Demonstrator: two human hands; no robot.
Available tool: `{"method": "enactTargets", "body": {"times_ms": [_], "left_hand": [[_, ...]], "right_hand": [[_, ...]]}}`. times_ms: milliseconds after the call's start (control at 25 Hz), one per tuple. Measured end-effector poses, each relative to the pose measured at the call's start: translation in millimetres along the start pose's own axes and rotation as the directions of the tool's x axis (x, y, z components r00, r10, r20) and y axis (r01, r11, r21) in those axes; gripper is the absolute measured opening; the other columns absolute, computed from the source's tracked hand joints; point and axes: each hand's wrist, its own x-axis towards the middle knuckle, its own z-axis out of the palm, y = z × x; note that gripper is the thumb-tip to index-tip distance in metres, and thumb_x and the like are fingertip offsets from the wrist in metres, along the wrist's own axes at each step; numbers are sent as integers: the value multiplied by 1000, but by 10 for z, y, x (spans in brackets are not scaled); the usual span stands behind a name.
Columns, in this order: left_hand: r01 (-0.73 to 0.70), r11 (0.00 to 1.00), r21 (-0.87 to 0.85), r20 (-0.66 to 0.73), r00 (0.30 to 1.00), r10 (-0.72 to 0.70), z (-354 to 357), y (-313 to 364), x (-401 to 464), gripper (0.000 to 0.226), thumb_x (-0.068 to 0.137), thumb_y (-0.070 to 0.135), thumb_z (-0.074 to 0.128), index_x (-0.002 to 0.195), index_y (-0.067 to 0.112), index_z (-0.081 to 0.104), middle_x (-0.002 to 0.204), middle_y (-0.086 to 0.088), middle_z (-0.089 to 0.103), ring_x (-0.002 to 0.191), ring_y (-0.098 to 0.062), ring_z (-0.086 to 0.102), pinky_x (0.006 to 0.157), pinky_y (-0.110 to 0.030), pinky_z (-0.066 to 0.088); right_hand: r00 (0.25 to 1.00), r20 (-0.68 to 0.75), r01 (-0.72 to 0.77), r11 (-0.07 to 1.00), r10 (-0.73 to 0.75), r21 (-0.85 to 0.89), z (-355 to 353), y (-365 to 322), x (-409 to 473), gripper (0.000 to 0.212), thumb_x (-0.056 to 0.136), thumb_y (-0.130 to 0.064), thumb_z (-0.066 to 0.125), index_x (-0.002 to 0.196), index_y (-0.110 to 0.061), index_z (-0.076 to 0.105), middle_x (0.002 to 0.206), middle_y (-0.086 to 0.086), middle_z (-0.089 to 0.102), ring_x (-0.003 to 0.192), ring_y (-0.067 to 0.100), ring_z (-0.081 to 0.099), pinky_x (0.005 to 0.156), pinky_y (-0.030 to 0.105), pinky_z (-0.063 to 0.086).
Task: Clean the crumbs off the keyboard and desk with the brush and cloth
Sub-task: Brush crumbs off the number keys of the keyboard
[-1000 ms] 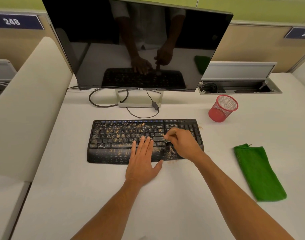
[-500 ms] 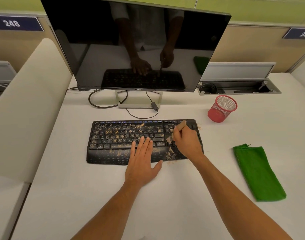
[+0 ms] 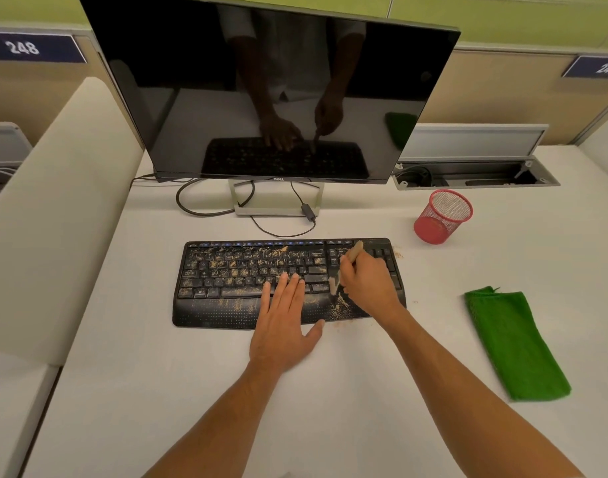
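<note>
A black keyboard (image 3: 233,284) strewn with tan crumbs lies on the white desk (image 3: 192,391). My left hand (image 3: 283,326) rests flat, fingers straight, on the keyboard's lower middle and palm rest. My right hand (image 3: 366,282) grips a small wooden-handled brush (image 3: 355,250); its bristles touch the keys near the right end of the main block. A pile of crumbs (image 3: 340,307) sits on the palm rest just below the bristles. A folded green cloth (image 3: 513,343) lies on the desk to the right, apart from both hands.
A dark monitor (image 3: 271,88) on a stand rises behind the keyboard, with cables (image 3: 206,208) looping at its base. A red mesh cup (image 3: 442,215) stands at the back right. An open cable tray (image 3: 475,174) sits behind it. A few crumbs (image 3: 397,251) lie right of the keyboard.
My right hand tilted the brush so its handle points up and back, and swept the bristles down toward the palm rest, where more crumbs gathered. My left hand stayed still.
</note>
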Motion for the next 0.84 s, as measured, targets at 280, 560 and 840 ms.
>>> {"method": "enactTargets", "body": {"times_ms": [280,560,840], "left_hand": [[-1,1000,2,-9,1000,1,13,-5,5,83,94,66,26,157,12,17,165,-1,9,152,-16,-8,122,-47,-3],[2,1000,3,4,1000,-2,13,-5,12,84,94,66,25,157,13,15,165,-1,8,152,-16,-9,122,-47,-3],[4,1000,-3,1,1000,-4,14,-2,8,84,94,66,26,157,13,13,165,0,6,152,-15,-11,122,-46,-5]], "right_hand": [[979,-193,-46,991,69,125,-210,158,101,60,108,-40,23,75,-8,62,64,6,68,59,23,67,65,38,58],[986,-134,-89,992,100,88,-207,317,61,43,107,-33,36,83,-8,61,75,7,70,71,26,67,72,38,55],[988,-103,-117,993,114,-28,-367,238,212,43,106,-28,33,79,-5,58,75,11,67,72,30,63,61,33,45]]}}
